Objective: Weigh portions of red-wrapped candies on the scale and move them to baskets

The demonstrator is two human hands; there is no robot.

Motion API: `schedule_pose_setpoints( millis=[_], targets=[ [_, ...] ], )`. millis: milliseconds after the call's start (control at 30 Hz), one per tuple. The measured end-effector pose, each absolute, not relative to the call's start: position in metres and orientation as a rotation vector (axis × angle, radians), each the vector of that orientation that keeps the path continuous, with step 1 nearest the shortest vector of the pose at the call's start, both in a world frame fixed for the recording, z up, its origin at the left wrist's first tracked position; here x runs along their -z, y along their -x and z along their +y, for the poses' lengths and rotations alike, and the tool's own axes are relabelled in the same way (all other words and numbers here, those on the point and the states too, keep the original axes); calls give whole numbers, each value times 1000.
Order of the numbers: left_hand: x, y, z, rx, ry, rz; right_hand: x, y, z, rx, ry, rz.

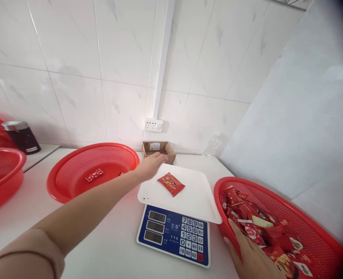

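Note:
My left hand (152, 166) reaches over the front of a small cardboard box (170, 158) by the wall; its fingers are smeared and partly hidden, so their grip is unclear. Below it, a red snack packet (171, 184) lies flat on the white pan (199, 193) of a digital scale (173, 236). The scale's top display appears to read 0.02. At the lower right, my right hand (251, 254) grips the near rim of a red plastic basket (287, 205), thumb outside and fingers over the edge. Many red snack packets (271, 232) fill that basket.
Left of the scale stands another red basket (72, 170) with a red-and-white packet (94, 175) inside. A further red basket (5, 182) and a black flask (23, 137) are at the far left. A clear plastic container (211, 148) and a wall socket (154, 124) are behind.

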State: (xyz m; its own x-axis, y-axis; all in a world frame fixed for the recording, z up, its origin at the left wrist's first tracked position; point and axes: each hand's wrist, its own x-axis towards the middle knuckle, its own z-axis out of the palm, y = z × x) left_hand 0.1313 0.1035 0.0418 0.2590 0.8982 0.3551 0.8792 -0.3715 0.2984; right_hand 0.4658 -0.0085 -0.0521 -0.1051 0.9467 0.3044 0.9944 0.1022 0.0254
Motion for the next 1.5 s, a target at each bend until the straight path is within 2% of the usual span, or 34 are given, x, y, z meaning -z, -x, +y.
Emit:
schedule_pose_setpoints(
  millis=[200,333,500,667,833,1033,1267,1500],
  targets=[
    [-46,-42,78,-521,-2226,2177,54,-467,-7,386,1927,-2153],
    [-36,-20,70,-371,-2201,2242,59,-469,-7,395,1925,-2140],
    [-29,-65,77,-303,-2414,1901,56,-468,-8,358,1949,-2124],
    [-19,-139,93,-33,-2573,1388,54,-465,-9,358,1979,-2104],
    [-18,-177,111,63,-2600,1265,56,-464,-9,413,1988,-2109],
    [-35,-160,100,-58,-2594,1493,55,-465,-11,427,1962,-2134],
    [-62,-70,50,-324,-2318,2059,54,-465,-12,445,1933,-2135],
    [-24,-32,-24,-55,-1966,2159,56,-467,-11,362,1932,-2138]
  ],
)
